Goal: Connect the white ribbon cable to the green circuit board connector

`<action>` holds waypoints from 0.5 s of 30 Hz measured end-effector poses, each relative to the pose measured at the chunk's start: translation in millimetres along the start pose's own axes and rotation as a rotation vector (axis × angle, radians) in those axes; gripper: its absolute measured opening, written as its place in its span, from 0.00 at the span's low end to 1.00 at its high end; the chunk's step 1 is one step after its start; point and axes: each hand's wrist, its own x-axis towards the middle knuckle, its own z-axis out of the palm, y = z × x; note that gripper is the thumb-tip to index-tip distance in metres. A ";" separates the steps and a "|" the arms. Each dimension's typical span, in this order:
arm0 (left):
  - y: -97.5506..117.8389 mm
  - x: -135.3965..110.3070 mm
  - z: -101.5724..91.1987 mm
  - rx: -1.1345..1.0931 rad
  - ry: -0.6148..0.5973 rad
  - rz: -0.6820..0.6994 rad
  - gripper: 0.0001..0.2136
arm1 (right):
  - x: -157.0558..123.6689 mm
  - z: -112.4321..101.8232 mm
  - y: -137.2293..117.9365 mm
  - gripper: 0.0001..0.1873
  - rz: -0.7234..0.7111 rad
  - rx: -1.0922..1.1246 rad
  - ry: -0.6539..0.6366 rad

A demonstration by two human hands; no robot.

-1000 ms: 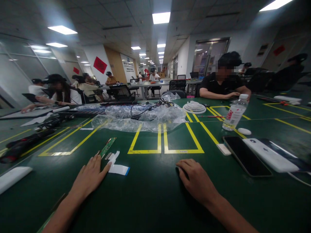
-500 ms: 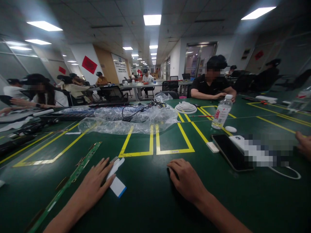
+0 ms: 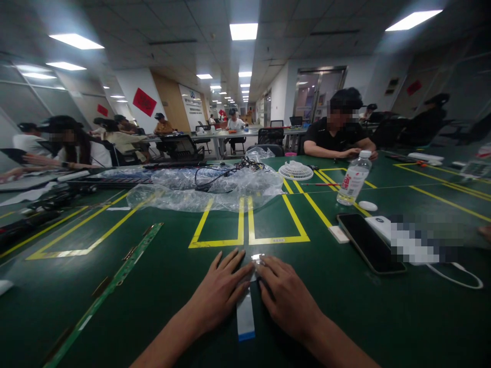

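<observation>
A white flat ribbon cable point(image 3: 245, 314) lies lengthwise in front of me, its blue-tipped end towards me and a shiny end at the far side. My left hand point(image 3: 222, 289) is on the cable's left, with thumb and index finger pressed to it and the other fingers stretched out on the table. From the right, my right hand point(image 3: 287, 289) has its curled fingertips on the shiny far end. The fingers partly hide the cable's middle. To the left lies a long, narrow green circuit board point(image 3: 115, 281), apart from both hands.
Clear plastic wrap point(image 3: 172, 197) with black cables lies ahead. A white fan grille point(image 3: 295, 170), a bottle point(image 3: 353, 179), a black phone point(image 3: 370, 244) and a white device point(image 3: 379, 225) are to the right. A person in black point(image 3: 337, 133) sits across the green table point(image 3: 184, 286).
My left hand has moved right, bringing the ribbon cable from beside the circuit board to the middle. The cable now points straight towards me, and my right hand has come to its far end.
</observation>
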 end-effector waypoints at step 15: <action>-134.9 -68.6 -36.2 0.255 0.031 -0.789 0.30 | -0.7 -7.1 -0.8 0.22 0.021 -0.112 -0.102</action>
